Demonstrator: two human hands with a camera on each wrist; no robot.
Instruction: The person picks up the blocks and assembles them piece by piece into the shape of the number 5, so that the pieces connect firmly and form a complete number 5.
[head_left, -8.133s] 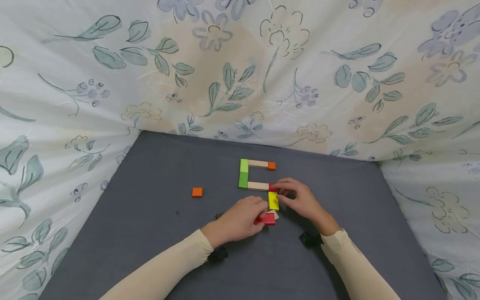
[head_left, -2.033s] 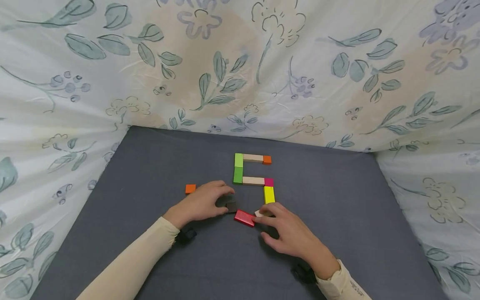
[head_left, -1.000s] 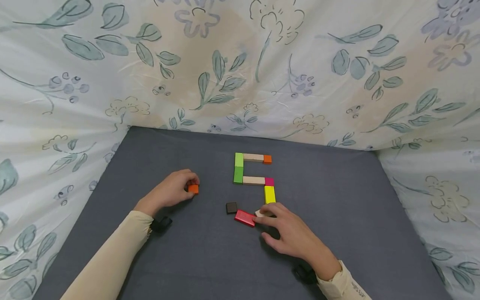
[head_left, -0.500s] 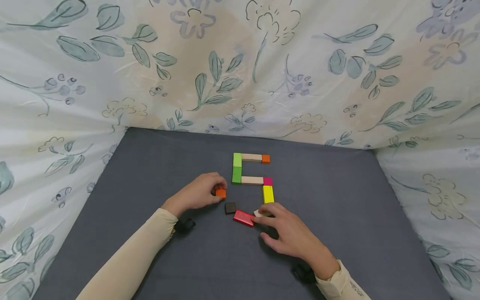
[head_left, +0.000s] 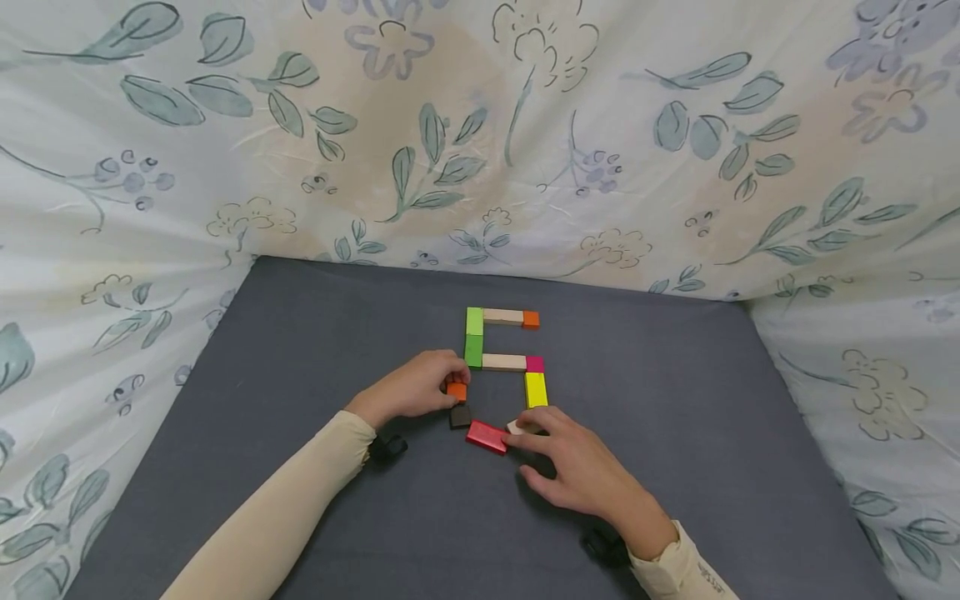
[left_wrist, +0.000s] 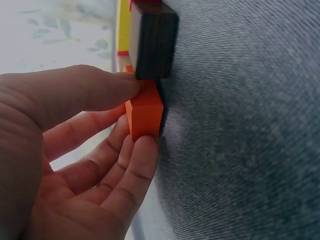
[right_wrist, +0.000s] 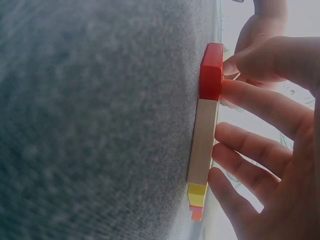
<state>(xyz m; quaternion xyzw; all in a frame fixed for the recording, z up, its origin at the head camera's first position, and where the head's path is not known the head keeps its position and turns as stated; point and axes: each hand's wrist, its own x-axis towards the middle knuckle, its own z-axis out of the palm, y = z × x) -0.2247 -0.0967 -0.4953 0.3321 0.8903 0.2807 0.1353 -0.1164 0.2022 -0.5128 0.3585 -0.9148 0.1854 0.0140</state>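
My left hand pinches an orange block between thumb and fingers. In the left wrist view that orange block sits right against a dark brown block, low over the cloth. A glossy red block lies slanted to the right of the dark one. My right hand spreads loosely extended fingers along the red block and a plain wooden block, fingertips right at their top faces. This hand partly covers the wooden block in the head view.
Beyond the hands, two green blocks, plain wooden bars, a second small orange block, a magenta block and a yellow block form an angular line. Grey cloth covers the table; a floral curtain hangs behind.
My left hand left the dark block, took hold of the orange block at the left and carried it right, beside the dark block. Lately my right hand has stayed in place.
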